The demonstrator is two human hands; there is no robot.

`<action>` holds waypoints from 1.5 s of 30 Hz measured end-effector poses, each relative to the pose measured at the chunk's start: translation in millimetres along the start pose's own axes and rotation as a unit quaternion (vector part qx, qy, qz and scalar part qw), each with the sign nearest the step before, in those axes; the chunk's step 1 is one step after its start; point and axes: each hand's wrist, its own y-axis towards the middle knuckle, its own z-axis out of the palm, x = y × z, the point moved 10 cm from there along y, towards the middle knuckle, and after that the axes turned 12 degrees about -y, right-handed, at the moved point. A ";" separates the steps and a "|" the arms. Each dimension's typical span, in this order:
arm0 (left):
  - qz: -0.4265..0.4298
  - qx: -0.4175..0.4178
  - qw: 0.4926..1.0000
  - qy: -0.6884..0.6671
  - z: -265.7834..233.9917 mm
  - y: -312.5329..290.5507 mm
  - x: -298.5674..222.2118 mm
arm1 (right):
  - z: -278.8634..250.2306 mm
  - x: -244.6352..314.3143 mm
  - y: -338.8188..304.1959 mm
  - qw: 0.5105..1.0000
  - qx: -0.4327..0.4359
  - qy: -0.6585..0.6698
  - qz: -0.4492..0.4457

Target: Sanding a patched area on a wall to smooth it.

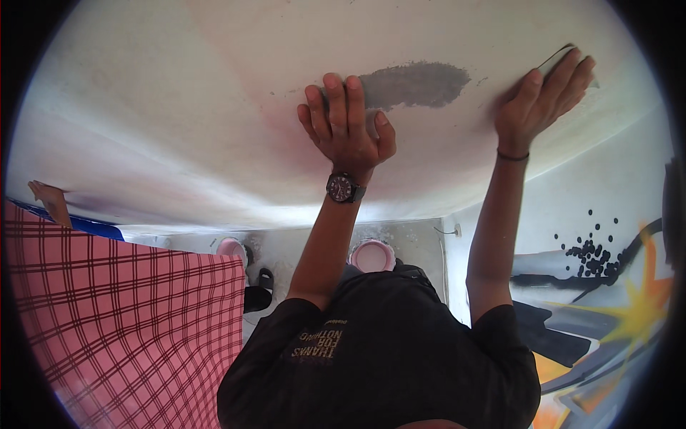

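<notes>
My left hand (346,132), with a dark wristwatch (341,188) on its wrist, lies spread against a large pale surface (214,93). Its fingertips rest at the left end of a rough dark grey patch (421,82). To the right of that patch, my right hand (543,96) presses a thin dark-edged sheet (568,48) flat on the same surface. Only the sheet's edges show past the fingers; it looks like sandpaper, but most of it is hidden under the palm. A thin dark band circles the right wrist.
Below stand a pink bucket (371,255) and another pinkish container (230,247) beside black sandals (265,280). Pink plaid sheeting (143,307) hangs at left, under a brown shape (51,201) I cannot make out. A painted wall (600,286) rises at right.
</notes>
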 end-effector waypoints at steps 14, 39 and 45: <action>0.000 -0.002 1.000 0.014 -7.1 2.1 -4.4 | -3.0 6.1 -45.7 1.000 0.018 -0.019 0.017; -0.010 0.005 1.000 -0.003 -9.1 1.6 0.0 | 3.2 -10.9 -108.6 0.997 0.076 0.003 -0.001; -0.010 0.011 1.000 -0.009 -0.9 5.3 0.8 | 5.2 -13.3 -100.2 0.998 0.068 -0.003 -0.002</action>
